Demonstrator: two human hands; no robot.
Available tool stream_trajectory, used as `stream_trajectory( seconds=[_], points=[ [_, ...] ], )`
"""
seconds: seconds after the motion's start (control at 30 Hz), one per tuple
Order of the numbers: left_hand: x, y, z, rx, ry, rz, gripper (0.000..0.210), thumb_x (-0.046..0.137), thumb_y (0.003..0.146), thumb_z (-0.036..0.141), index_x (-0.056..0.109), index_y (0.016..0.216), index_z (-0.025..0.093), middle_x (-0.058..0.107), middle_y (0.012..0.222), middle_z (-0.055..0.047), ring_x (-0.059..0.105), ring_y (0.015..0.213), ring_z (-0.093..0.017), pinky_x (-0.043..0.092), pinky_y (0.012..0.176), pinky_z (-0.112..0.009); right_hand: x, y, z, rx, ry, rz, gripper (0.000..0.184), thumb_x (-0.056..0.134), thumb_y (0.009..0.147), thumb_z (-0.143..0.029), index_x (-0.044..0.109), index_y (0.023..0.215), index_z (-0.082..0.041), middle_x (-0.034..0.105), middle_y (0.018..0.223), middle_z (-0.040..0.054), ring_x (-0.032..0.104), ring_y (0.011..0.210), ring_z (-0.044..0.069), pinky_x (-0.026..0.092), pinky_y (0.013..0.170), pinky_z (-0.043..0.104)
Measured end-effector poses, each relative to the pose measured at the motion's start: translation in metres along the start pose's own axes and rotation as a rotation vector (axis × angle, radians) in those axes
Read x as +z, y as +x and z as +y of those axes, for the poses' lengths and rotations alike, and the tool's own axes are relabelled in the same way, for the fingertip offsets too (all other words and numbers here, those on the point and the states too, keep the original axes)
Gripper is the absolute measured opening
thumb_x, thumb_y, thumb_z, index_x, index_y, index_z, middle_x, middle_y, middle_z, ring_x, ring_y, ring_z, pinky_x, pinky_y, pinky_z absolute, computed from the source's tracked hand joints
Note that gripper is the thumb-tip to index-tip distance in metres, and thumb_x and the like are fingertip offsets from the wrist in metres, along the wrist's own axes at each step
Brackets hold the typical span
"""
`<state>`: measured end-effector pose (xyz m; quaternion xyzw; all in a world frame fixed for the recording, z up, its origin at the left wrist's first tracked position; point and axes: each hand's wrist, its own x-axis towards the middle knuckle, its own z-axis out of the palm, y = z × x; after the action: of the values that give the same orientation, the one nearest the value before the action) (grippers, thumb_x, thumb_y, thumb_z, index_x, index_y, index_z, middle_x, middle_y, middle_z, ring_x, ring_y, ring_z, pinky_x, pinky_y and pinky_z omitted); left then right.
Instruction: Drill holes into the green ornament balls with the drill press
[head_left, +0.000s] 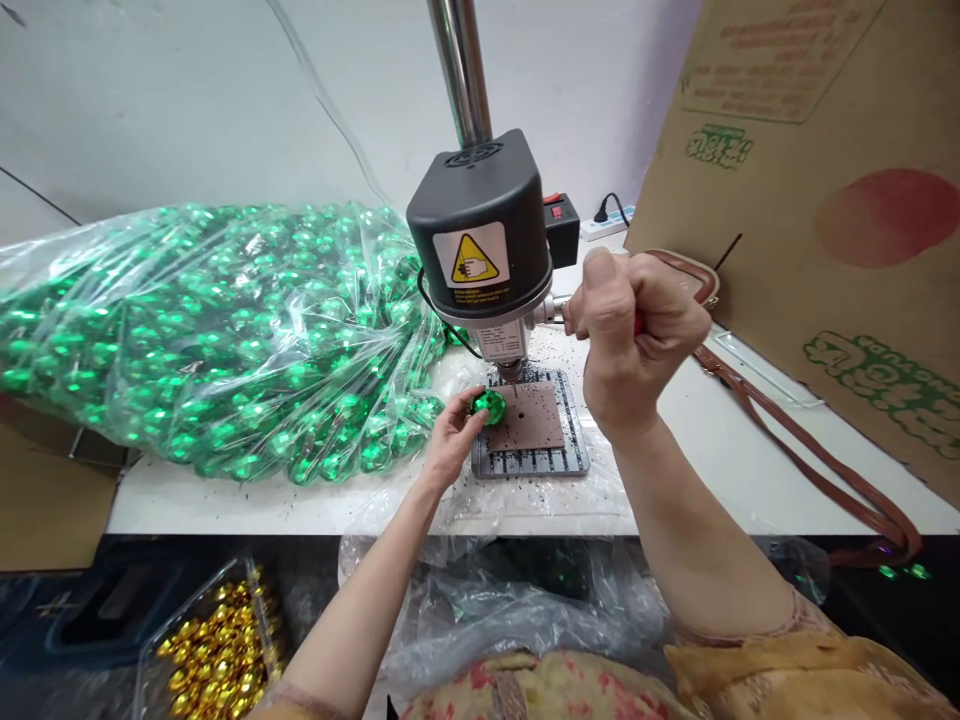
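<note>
The person's left hand holds a green faceted ball, its fingers clamped on the ball's left side and near edge. The ball is located at the left edge of a brown board; I cannot tell whether the two touch. The board lies flat on the slotted base plate of a bench drill and has a dark hole near its middle. Dark chips are scattered over the board, the plate and the desk.

The right hand is raised at the right side of the drill head, fingers clamped around the red-gripped lever. The chuck is positioned above the far part of the board, to the right of the ball. A yellow warning triangle marks the housing.

To the left, a clear plastic bag full of green balls rests on the desk. Below the desk's front edge, a clear container holds gold balls.
</note>
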<state>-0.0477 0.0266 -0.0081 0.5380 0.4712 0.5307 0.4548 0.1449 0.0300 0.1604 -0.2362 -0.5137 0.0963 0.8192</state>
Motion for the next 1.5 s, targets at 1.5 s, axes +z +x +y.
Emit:
stream_trajectory(
  seconds=[1.5],
  points=[
    [0.038, -0.002, 0.002, 0.179, 0.238, -0.139, 0.05, 0.081, 0.082, 0.04, 0.061, 0.123, 0.02, 0.07, 0.119, -0.009, 0.066, 0.112, -0.024, 0.052, 0.102, -0.039, -0.006, -0.014, 0.017, -0.161, 0.098, 0.02, 0.05, 0.057, 0.094, -0.024, 0.027, 0.055, -0.02, 0.031, 0.05, -0.0063, 0.035, 0.045, 0.004, 0.028, 0.045, 0.027]
  ],
)
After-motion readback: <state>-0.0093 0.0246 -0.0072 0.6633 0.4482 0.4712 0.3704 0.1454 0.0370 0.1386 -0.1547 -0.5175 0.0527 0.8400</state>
